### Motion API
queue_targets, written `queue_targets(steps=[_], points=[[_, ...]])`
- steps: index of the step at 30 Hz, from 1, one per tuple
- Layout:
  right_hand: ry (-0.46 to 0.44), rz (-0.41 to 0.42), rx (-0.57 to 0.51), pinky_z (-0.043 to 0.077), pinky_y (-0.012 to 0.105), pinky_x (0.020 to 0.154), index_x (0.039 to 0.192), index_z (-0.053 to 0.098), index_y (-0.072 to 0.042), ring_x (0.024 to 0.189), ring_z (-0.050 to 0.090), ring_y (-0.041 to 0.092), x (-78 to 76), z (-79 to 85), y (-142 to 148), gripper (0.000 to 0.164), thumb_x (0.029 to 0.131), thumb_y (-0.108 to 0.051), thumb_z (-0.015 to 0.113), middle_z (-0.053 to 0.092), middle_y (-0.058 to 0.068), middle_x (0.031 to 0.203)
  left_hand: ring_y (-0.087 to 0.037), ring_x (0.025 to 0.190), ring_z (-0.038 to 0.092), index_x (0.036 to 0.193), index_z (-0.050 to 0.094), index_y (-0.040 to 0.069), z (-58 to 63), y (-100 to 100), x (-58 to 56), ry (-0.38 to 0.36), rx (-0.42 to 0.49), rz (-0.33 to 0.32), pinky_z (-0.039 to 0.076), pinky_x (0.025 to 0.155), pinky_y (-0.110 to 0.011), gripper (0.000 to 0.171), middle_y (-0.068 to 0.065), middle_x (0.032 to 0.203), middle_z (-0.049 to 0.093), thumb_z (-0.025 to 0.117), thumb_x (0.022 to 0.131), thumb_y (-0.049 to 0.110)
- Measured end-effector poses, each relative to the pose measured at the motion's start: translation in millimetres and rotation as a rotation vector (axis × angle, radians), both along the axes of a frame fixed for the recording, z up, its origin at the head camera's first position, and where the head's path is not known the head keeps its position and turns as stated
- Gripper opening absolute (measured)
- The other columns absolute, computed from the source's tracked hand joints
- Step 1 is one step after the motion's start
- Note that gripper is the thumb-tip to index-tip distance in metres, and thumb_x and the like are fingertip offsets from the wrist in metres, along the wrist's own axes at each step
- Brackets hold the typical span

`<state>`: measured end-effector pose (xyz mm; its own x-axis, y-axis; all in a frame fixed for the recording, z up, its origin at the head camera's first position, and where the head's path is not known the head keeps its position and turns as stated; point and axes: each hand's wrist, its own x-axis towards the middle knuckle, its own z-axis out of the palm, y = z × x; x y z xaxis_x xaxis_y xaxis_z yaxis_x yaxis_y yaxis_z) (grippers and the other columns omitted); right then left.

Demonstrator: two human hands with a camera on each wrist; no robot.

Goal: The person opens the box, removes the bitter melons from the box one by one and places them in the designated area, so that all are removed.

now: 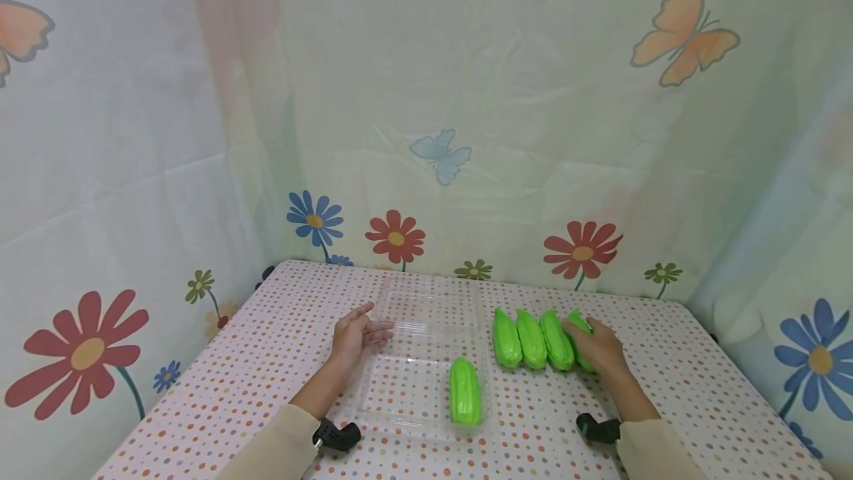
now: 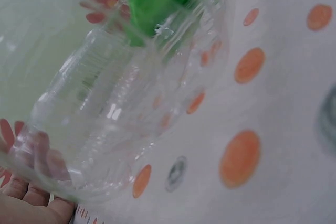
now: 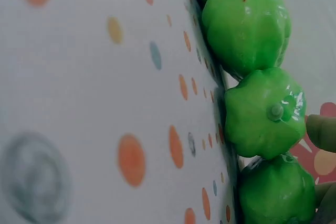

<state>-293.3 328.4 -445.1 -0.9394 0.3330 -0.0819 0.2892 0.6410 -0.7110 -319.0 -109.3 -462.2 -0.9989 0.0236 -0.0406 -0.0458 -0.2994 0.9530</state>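
A clear plastic clamshell box (image 1: pixel 400 417) lies unfolded on the table, one ridged green gourd (image 1: pixel 465 392) lengthwise at the right side of its near half. My left hand (image 1: pixel 356 337) is at the box's left edge, fingers extended over the plastic; the left wrist view shows its fingertips (image 2: pixel 31 192) at the clear wall. Right of the box, several like gourds (image 1: pixel 531 339) stand side by side in a row. At the row's right end my right hand (image 1: pixel 602 350) grips the last gourd (image 1: pixel 581 321), thumb on its left side. The right wrist view shows the gourds' stub ends (image 3: pixel 275 111).
A dotted cloth covers the table (image 1: pixel 673 376). Printed curtains (image 1: pixel 466 95) with flowers and butterflies hang behind it and at both sides. The box's other half (image 1: pixel 426 307) lies toward the back. A black wrist device (image 1: pixel 336 435) is on each forearm.
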Motion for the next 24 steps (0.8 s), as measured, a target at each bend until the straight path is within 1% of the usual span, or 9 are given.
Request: queue_targets(steps=[6, 11, 16, 19, 24], points=[[0.001, -0.021, -0.020, 0.021, 0.070, 0.114, 0.158, 0.008, 0.008, 0.144, 0.017, 0.059, 4.7, 1.8, -0.9, 0.099, 0.098, -0.064, 0.042, 0.014, 0.041, 0.158, -0.025, 0.088, 0.076, 0.154, 0.034, -0.001, -0.2, 0.2, 0.4, -0.002, -0.002, -0.005, 0.059, 0.085, -0.039, 0.061, -0.023, 0.114, 0.073, 0.041, 0.094, 0.000], [0.020, -0.030, -0.035, 0.021, 0.070, 0.114, 0.159, 0.007, 0.006, 0.144, 0.017, 0.059, 7.4, 4.7, -3.3, 0.101, 0.097, -0.064, 0.045, 0.016, 0.040, 0.158, -0.024, 0.086, 0.076, 0.154, 0.034, -0.003, -0.4, 0.6, 0.3, 0.010, 0.004, 0.000, 0.059, 0.080, -0.035, 0.061, -0.021, 0.108, 0.075, 0.040, 0.093, 0.000], [0.039, -0.044, -0.040, 0.018, 0.073, 0.112, 0.160, 0.006, 0.003, 0.145, 0.014, 0.058, 9.6, 9.6, -6.4, 0.100, 0.097, -0.062, 0.048, 0.016, 0.038, 0.160, -0.024, 0.085, 0.076, 0.154, 0.033, -0.002, -1.1, 0.8, -0.3, 0.011, 0.006, -0.002, 0.059, 0.075, -0.033, 0.061, -0.021, 0.107, 0.075, 0.039, 0.094, 0.001], [0.049, -0.048, -0.042, 0.018, 0.073, 0.113, 0.161, 0.006, 0.002, 0.146, 0.013, 0.058, 10.4, 11.3, -7.4, 0.100, 0.096, -0.062, 0.049, 0.014, 0.037, 0.161, -0.024, 0.086, 0.076, 0.154, 0.034, -0.002, -0.7, 0.7, 0.0, 0.007, 0.005, -0.003, 0.059, 0.076, -0.033, 0.060, -0.022, 0.108, 0.074, 0.039, 0.094, 0.001], [0.070, -0.027, -0.031, 0.020, 0.072, 0.113, 0.161, 0.005, 0.002, 0.146, 0.015, 0.058, 10.3, 12.2, -6.8, 0.101, 0.097, -0.063, 0.047, 0.014, 0.036, 0.161, -0.025, 0.088, 0.076, 0.154, 0.035, 0.000, 1.0, 0.6, 0.1, -0.003, 0.002, -0.001, 0.059, 0.078, -0.035, 0.060, -0.025, 0.112, 0.073, 0.039, 0.095, 0.001]])
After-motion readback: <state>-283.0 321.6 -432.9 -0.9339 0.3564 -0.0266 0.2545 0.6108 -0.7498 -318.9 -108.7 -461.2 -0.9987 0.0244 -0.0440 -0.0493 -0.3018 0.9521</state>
